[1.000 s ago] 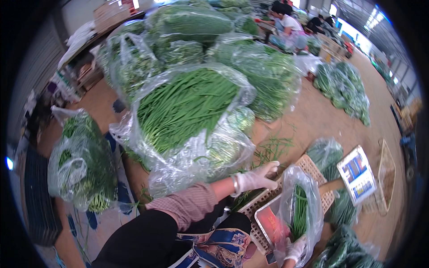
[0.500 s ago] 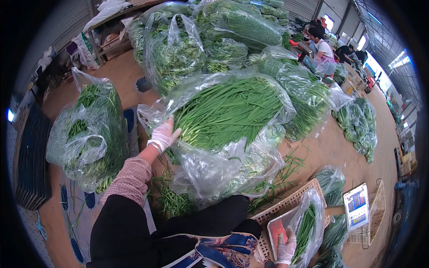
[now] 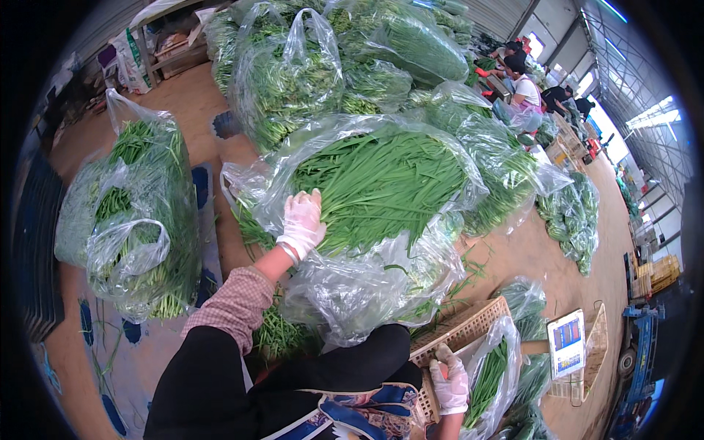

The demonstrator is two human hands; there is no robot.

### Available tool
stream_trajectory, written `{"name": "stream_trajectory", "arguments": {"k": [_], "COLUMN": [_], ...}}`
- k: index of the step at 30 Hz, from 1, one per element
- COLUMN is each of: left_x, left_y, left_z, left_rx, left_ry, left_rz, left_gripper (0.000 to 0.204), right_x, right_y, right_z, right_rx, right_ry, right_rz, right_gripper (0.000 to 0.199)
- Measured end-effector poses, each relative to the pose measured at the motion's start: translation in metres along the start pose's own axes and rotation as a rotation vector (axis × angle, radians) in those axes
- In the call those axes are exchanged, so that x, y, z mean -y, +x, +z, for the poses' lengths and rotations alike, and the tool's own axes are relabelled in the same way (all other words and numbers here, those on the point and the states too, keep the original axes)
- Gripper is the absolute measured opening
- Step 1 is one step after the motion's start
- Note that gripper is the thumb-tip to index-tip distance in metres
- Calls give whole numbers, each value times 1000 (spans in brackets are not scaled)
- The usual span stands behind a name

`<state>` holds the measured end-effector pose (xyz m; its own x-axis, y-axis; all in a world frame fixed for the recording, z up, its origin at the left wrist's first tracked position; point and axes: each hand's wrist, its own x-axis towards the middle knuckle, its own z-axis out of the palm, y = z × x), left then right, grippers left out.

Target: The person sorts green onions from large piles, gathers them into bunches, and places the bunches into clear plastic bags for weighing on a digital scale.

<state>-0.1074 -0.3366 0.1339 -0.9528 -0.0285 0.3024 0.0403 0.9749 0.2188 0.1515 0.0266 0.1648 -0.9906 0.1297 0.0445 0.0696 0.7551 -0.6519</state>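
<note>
Garlic chives (image 3: 389, 180) lie heaped in a large open clear plastic bag (image 3: 345, 297) in front of me. My left hand (image 3: 302, 224), in a thin white glove, is closed around the pale stalk ends at the heap's left side. Low on the right, my gloved right hand (image 3: 449, 381) is beside a tan plastic basket (image 3: 469, 325), its fingers curled in. Whatever those fingers may hold is hidden. Just right of that hand, a smaller clear bag with a bunch of chives (image 3: 490, 378) leans by the basket.
A full bag of greens (image 3: 139, 220) stands on the left. More bagged greens (image 3: 290, 88) are piled behind the open bag. A scale display (image 3: 567, 343) rises right of the basket. Loose chives (image 3: 282, 330) lie below the open bag. Other people (image 3: 524, 88) work far right.
My left hand has moved right, from the bag's edge onto the stalk ends. My right hand has shifted up and left, away from the smaller bag. The view has turned slightly.
</note>
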Motion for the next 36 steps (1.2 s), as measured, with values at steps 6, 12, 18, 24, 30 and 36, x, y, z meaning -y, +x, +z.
{"name": "stream_trajectory", "arguments": {"k": [6,12,18,24,30,36], "left_x": [-38,-113,-43,-15,-86,-92], "left_y": [-35,-90,-26,-12,-100,-125], "left_z": [20,59,22,13,41,37], "left_rx": [-289,453,-271,-187,594,325], "left_ry": [-376,-1721,-158,-330,-1041,-926], "left_rz": [524,73,135,333,197,409], "left_gripper": [54,52,40,16,13,55], "right_x": [56,80,49,52,46,41], "right_y": [52,112,113,104,99,99], "right_z": [38,121,145,142,145,140], "right_rx": [238,378,355,236,310,200], "right_ry": [283,1411,1628,1657,1740,1591], "right_rz": [-140,441,572,543,525,548], "right_gripper": [40,38,30,31,25,24]}}
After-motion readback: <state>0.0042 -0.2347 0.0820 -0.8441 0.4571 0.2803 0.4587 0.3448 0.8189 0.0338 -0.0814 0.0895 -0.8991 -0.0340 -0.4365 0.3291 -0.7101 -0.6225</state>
